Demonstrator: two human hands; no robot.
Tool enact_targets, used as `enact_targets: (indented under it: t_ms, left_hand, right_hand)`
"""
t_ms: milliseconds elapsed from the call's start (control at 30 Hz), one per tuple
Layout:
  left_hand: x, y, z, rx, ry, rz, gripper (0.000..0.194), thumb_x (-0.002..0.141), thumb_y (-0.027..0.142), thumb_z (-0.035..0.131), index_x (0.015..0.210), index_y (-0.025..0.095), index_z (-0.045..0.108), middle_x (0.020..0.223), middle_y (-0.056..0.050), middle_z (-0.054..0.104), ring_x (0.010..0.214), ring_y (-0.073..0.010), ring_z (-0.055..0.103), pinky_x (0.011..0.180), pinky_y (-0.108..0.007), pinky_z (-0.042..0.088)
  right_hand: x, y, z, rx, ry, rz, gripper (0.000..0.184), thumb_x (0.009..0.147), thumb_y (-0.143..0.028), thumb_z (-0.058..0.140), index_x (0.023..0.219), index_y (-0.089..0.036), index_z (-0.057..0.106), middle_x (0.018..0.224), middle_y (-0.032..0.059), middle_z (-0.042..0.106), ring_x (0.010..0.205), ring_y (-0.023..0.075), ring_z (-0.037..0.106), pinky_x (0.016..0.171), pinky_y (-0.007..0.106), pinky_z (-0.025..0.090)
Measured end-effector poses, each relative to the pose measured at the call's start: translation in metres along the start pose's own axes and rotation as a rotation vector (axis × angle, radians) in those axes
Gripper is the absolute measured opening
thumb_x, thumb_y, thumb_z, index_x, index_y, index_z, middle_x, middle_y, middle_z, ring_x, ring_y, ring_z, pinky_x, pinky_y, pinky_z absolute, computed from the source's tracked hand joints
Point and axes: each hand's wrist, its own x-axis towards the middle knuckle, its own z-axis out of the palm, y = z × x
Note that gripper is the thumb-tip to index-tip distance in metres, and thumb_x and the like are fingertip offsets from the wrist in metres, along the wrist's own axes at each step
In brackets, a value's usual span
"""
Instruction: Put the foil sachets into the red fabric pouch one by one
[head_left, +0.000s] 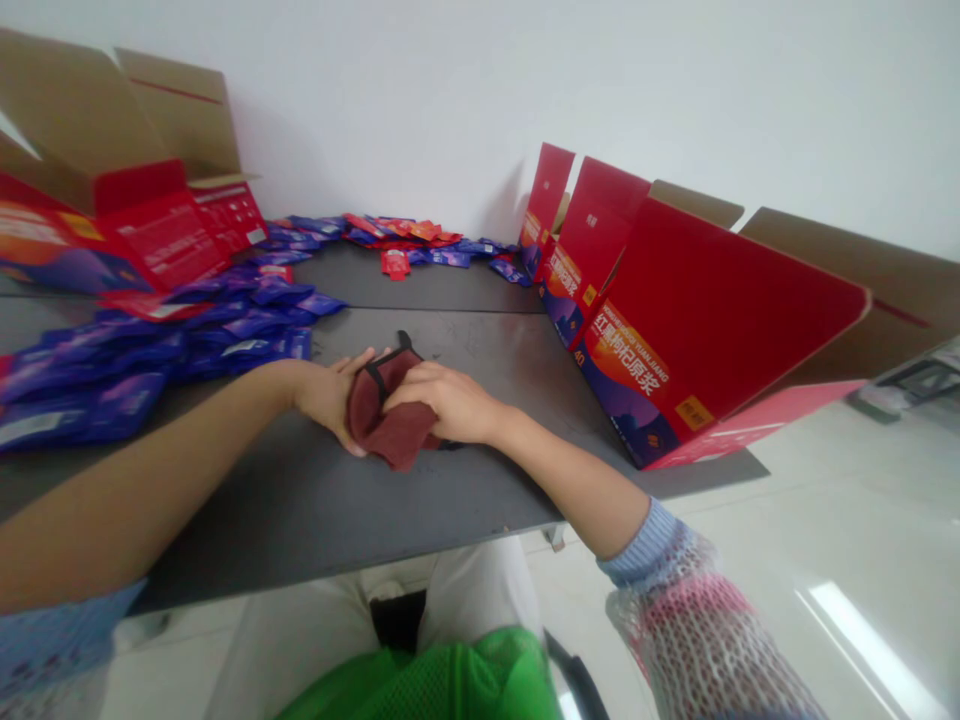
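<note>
Two bare hands working a folded maroon cloth [399,437] on a grey desk [300,520]. The cloth, edged with black trim [375,379], lies toward the desk's near edge, roughly midway along it and in front of the person, where both arms reach it easily. The left hand [326,395] cups its left side, fingers over the far rim and the heel low down; this grip is closed around the cloth, probably to steady it. The right hand [450,400] comes in from the right with its fingers bent, and its grip pinches the upper folds; the thumb is hidden, so how firmly it presses cannot be told. Blue packets [225,325] are heaped toward the desk's left end, beside an open carton [165,230]; red packets [409,232] lie among more blue ones along the far edge, by the wall [390,110]. Three upright red boxes [652,330] form a row at the desk's right end, from the far edge to near the front right corner, their flaps raised, presumably so that the tops stay accessible. This arrangement leaves a bare patch of desk around the hands, which seems to give them working room.
</note>
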Motion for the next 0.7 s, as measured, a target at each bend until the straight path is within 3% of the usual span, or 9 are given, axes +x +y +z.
enact_targets:
  t_ms: [100, 167, 367, 433, 533, 633, 700]
  left_hand:
    - [-0.004, 0.011, -0.021, -0.006, -0.280, -0.002, 0.108, 0.052, 0.074, 0.078, 0.141, 0.016, 0.060, 0.163, -0.020, 0.033, 0.151, -0.0522, 0.006, 0.117, -0.068, 0.005]
    - [-0.007, 0.018, -0.031, -0.009, -0.366, 0.037, 0.099, 0.062, 0.069, 0.075, 0.142, 0.013, 0.059, 0.163, -0.019, 0.033, 0.152, -0.0491, 0.003, 0.117, -0.067, 0.001]
    - [-0.014, 0.015, -0.035, 0.021, -0.290, 0.046, 0.139, 0.060, 0.066, 0.077, 0.157, -0.009, 0.011, 0.162, -0.034, -0.005, 0.153, -0.0438, -0.004, 0.120, -0.059, 0.010]
    - [-0.017, 0.006, -0.036, 0.029, -0.279, 0.092, 0.143, 0.057, 0.076, 0.074, 0.159, -0.005, 0.012, 0.163, -0.032, -0.001, 0.154, -0.0425, -0.001, 0.120, -0.057, 0.016]
    - [-0.020, -0.004, -0.038, -0.024, -0.198, 0.151, 0.134, 0.059, 0.087, 0.065, 0.160, 0.009, 0.023, 0.166, -0.023, 0.013, 0.154, -0.0381, 0.013, 0.118, -0.050, 0.026]
    - [-0.020, 0.000, -0.034, -0.084, -0.078, 0.075, 0.115, 0.071, 0.080, 0.063, 0.159, 0.012, 0.031, 0.167, -0.019, 0.019, 0.153, -0.0340, 0.025, 0.120, -0.046, 0.025]
    - [-0.018, 0.011, -0.027, -0.099, -0.019, 0.019, 0.113, 0.070, 0.073, 0.070, 0.158, 0.011, 0.034, 0.167, -0.020, 0.020, 0.152, -0.0355, 0.026, 0.122, -0.047, 0.022]
  right_hand:
    - [0.000, -0.003, -0.007, -0.085, -0.035, 0.116, 0.031, 0.086, -0.019, 0.064, 0.115, -0.027, 0.072, 0.108, 0.0031, 0.070, 0.108, 0.0203, 0.062, 0.090, 0.030, 0.046]
    - [0.000, -0.006, -0.011, -0.130, -0.049, 0.219, 0.032, 0.087, -0.023, 0.064, 0.118, -0.029, 0.071, 0.108, 0.0025, 0.070, 0.105, 0.0204, 0.064, 0.082, 0.028, 0.047]
    - [-0.002, 0.002, -0.028, -0.286, -0.077, 0.443, 0.022, 0.085, -0.030, 0.065, 0.106, -0.029, 0.073, 0.103, 0.0035, 0.074, 0.099, 0.0245, 0.068, 0.073, 0.029, 0.046]
    - [-0.008, 0.009, -0.034, -0.338, -0.065, 0.491, 0.023, 0.086, -0.026, 0.062, 0.106, -0.029, 0.073, 0.103, 0.0039, 0.074, 0.097, 0.0248, 0.069, 0.073, 0.030, 0.047]
    - [-0.019, 0.021, -0.043, -0.349, 0.066, 0.510, 0.034, 0.088, -0.020, 0.057, 0.117, -0.032, 0.071, 0.114, 0.0028, 0.072, 0.104, 0.0232, 0.067, 0.077, 0.029, 0.048]
    - [-0.026, 0.031, -0.047, -0.253, 0.214, 0.441, 0.038, 0.090, -0.018, 0.054, 0.123, -0.029, 0.068, 0.120, 0.0020, 0.070, 0.111, 0.0213, 0.065, 0.086, 0.029, 0.048]
    - [-0.027, 0.030, -0.046, -0.168, 0.265, 0.346, 0.036, 0.091, -0.019, 0.054, 0.123, -0.026, 0.068, 0.120, 0.0025, 0.070, 0.112, 0.0204, 0.064, 0.092, 0.029, 0.047]
